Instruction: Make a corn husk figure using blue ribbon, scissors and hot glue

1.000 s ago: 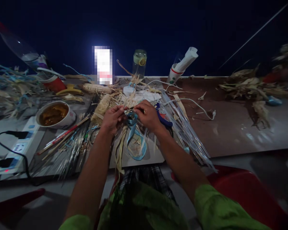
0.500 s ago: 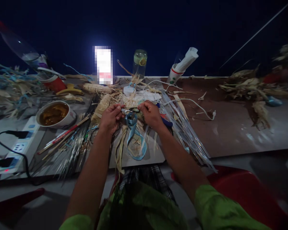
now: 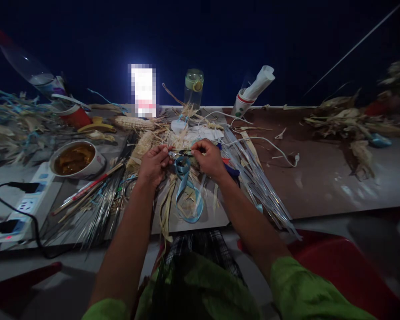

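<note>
Both hands are raised close together over the middle of the cluttered table. My left hand point(image 3: 155, 164) is closed in a pinch, its thumb and forefinger at one end of a thin, pale strand point(image 3: 178, 150). From the other side, my right hand point(image 3: 208, 159) pinches near the strand's far end; its exact kind is too small to make out. Just below the strand, between the hands, is a small dark and silvery thing point(image 3: 186, 154), unclear in shape. A light-blue ribbon point(image 3: 195, 211) lies coiled and looped beneath, beside dry husk strips point(image 3: 166, 211).
Thin wires point(image 3: 102, 218) and sticks lie left, with a bowl of brown liquid point(image 3: 76, 159) and a power strip point(image 3: 28, 202) beyond. Clear strips point(image 3: 263, 189) fan out right, near a white cable point(image 3: 276, 149). A corn cob point(image 3: 135, 123), bottle point(image 3: 194, 89) and paper cup point(image 3: 242, 102) stand behind.
My right fingertips have shifted slightly and close more tightly at the strand. My left hand and the things on the table look nearly unchanged.
</note>
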The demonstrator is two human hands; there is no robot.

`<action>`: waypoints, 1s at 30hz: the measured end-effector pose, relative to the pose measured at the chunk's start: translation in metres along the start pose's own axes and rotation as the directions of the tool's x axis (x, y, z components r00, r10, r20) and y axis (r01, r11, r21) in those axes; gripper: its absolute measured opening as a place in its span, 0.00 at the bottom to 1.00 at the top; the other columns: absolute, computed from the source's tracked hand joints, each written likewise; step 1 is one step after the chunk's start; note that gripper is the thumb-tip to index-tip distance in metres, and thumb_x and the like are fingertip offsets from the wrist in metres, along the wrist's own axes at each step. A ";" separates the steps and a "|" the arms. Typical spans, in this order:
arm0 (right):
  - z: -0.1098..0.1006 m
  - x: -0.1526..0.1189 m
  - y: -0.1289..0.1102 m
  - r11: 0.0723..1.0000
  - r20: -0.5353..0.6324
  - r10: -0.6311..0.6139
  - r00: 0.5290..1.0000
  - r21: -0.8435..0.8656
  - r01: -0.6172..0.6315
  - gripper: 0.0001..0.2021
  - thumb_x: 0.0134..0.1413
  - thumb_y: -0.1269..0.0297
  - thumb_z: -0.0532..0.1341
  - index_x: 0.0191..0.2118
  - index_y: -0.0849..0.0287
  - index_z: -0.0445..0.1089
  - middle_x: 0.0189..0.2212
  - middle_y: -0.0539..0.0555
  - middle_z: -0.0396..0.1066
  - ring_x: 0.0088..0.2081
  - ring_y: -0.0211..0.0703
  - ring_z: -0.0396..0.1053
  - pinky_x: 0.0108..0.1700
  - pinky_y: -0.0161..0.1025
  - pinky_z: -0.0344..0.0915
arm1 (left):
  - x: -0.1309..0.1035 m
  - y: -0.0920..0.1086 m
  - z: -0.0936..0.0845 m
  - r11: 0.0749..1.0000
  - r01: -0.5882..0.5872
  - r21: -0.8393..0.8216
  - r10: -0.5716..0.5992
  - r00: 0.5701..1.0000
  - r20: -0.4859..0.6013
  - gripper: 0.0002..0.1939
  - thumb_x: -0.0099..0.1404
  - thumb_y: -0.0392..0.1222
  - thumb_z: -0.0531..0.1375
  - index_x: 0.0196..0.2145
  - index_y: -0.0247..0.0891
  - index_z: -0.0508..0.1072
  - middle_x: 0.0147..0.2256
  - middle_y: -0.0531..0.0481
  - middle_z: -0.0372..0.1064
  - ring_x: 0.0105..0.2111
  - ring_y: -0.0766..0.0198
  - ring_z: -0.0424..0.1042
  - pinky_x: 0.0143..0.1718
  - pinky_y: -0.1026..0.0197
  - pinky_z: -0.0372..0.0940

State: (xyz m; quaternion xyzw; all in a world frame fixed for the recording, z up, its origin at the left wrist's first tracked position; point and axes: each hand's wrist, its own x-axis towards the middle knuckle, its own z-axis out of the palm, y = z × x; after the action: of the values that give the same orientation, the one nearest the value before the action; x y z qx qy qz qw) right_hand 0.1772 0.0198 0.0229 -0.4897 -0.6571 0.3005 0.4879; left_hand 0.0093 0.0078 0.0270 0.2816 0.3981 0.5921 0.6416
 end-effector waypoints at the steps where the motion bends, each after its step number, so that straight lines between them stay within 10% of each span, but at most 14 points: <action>1: 0.000 0.000 0.000 1.000 -0.001 -0.012 1.000 -0.012 0.012 0.01 0.44 0.69 0.57 0.26 0.59 0.65 0.26 0.49 0.63 0.29 0.36 0.61 0.35 0.36 0.59 | 0.000 0.000 0.000 1.000 0.000 -0.005 0.000 1.000 -0.001 0.06 0.51 0.32 0.63 0.28 0.33 0.69 0.30 0.52 0.72 0.13 0.82 0.51 0.20 0.70 0.61; 12: -0.014 -0.007 -0.015 0.959 -0.002 -0.192 0.981 -0.214 0.187 0.14 0.42 0.65 0.64 0.40 0.51 0.70 0.51 0.54 0.57 0.53 0.51 0.54 0.56 0.53 0.48 | 0.001 0.000 0.000 0.999 0.032 -0.010 -0.032 0.999 -0.014 0.08 0.50 0.34 0.64 0.28 0.33 0.69 0.28 0.53 0.72 0.12 0.82 0.51 0.19 0.70 0.60; 16: -0.016 -0.002 -0.011 0.987 -0.129 -0.145 0.981 -0.084 0.135 0.08 0.52 0.61 0.58 0.37 0.53 0.72 0.40 0.54 0.64 0.46 0.46 0.61 0.52 0.48 0.56 | 0.002 -0.002 -0.002 0.999 0.030 0.016 -0.030 1.000 -0.001 0.08 0.50 0.35 0.65 0.28 0.33 0.69 0.28 0.54 0.72 0.12 0.82 0.51 0.19 0.70 0.60; 30: 0.015 -0.006 -0.001 0.983 0.123 -0.075 0.990 -0.155 0.093 0.03 0.48 0.67 0.59 0.28 0.58 0.70 0.26 0.50 0.66 0.31 0.38 0.63 0.37 0.37 0.59 | -0.001 -0.006 0.005 0.999 0.047 0.017 -0.048 0.998 0.051 0.09 0.48 0.35 0.66 0.28 0.33 0.70 0.29 0.53 0.73 0.12 0.82 0.52 0.19 0.70 0.61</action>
State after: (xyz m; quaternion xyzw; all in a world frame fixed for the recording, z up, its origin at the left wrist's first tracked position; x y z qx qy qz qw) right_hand 0.1633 0.0151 0.0170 -0.4809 -0.7266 0.2538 0.4199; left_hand 0.0164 0.0068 0.0247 0.2922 0.3926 0.5660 0.6634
